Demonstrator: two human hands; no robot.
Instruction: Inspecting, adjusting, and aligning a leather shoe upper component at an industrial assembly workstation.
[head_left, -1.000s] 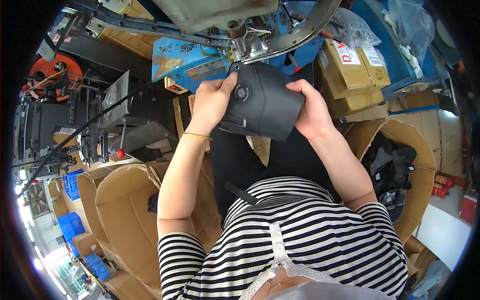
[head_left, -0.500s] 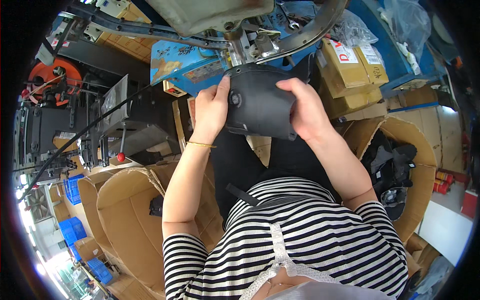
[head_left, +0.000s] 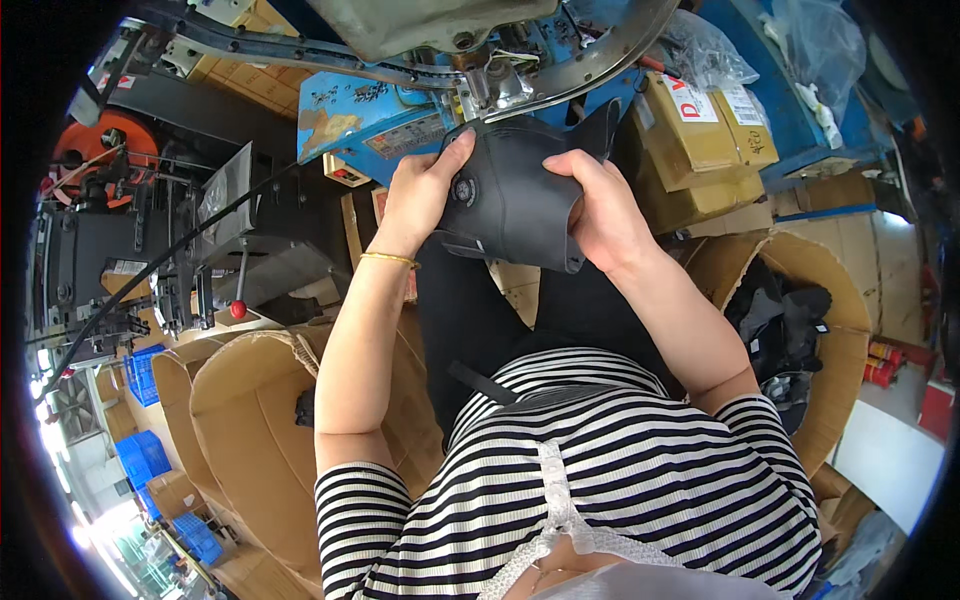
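Observation:
A black, flexible, curved piece (head_left: 515,195) with a round badge and a stitched seam is held up in front of the machine. My left hand (head_left: 420,200) grips its left edge beside the badge, thumb on top and pointing toward the machine. My right hand (head_left: 605,215) grips its right side, thumb on the upper face and the other fingers hidden behind. The piece's far edge lies at the metal tooling (head_left: 500,88) of the machine; whether it touches cannot be told. A pointed black flap (head_left: 600,128) sticks out at the far right.
The machine's grey housing (head_left: 430,22) and curved metal rail (head_left: 610,65) overhang the work. Taped cartons (head_left: 700,130) stand at right. An open cardboard bin (head_left: 845,330) of black pieces is beside my right arm; another bin (head_left: 250,430) is at left. A red-knobbed lever (head_left: 239,308) projects at left.
Both hands have shifted slightly left and toward the machine with the black piece. The piece is turned and bent more, its far edge now closer under the tooling.

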